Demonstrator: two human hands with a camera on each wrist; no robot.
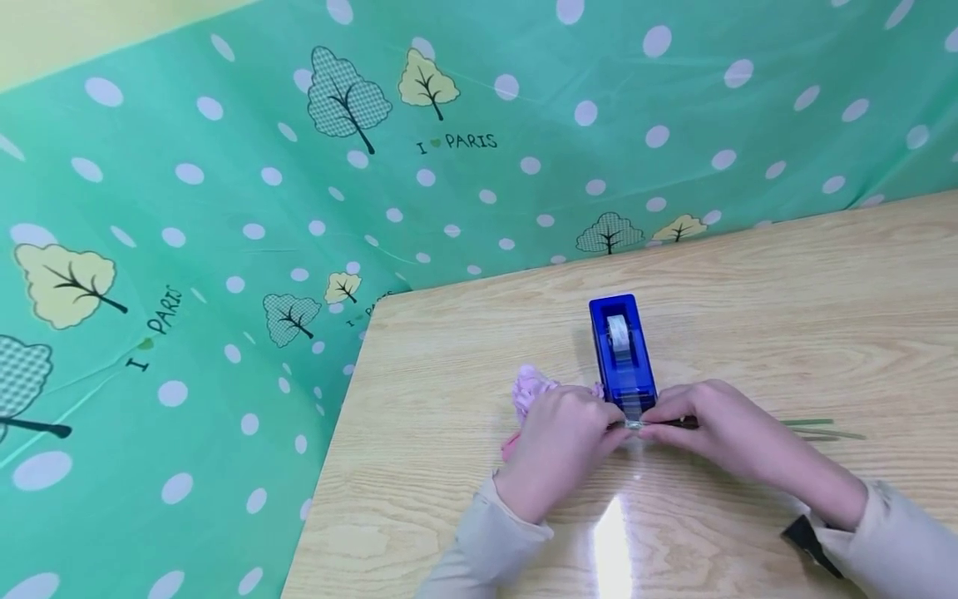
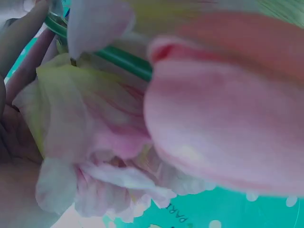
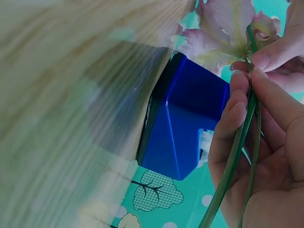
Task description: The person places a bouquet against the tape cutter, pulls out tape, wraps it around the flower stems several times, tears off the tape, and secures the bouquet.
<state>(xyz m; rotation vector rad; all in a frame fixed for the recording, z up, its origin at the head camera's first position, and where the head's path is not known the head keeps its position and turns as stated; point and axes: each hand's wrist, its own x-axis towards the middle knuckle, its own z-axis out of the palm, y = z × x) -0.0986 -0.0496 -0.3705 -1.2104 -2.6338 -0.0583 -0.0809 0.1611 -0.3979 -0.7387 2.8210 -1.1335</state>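
From where I stand, a person leans two bare hands together over a pale wood-grain table (image 1: 419, 374), working on a small bunch of artificial-looking flowers. The left hand (image 1: 565, 437) pinches the green stems (image 3: 225, 183) between thumb and finger, close below the blossoms. Just to its right, the right hand (image 1: 722, 424) grips the same stems, thumb and forefinger pressed together and the other fingers curled in around them. The two sets of fingertips nearly meet.

The flowers lie across the near part of the table: a ruffled pale pink bloom (image 1: 530, 387) shows at the far left of the left hand, a smooth, rounded pink bud (image 2: 223, 114) sits on the same side, and the stem ends stick out to the right, beyond the right hand.

Right behind the fingertips stands a blue tape dispenser (image 1: 623, 349), its near end towards the hands. A clear strip of tape (image 1: 632, 407) runs from it down to the pinched spot.

Both sleeves (image 1: 486, 532) are pale. A black object (image 1: 810, 542) shows beside the right cuff, too little of it to name. A green polka-dot cloth (image 1: 464, 200) hangs along the far and left sides.
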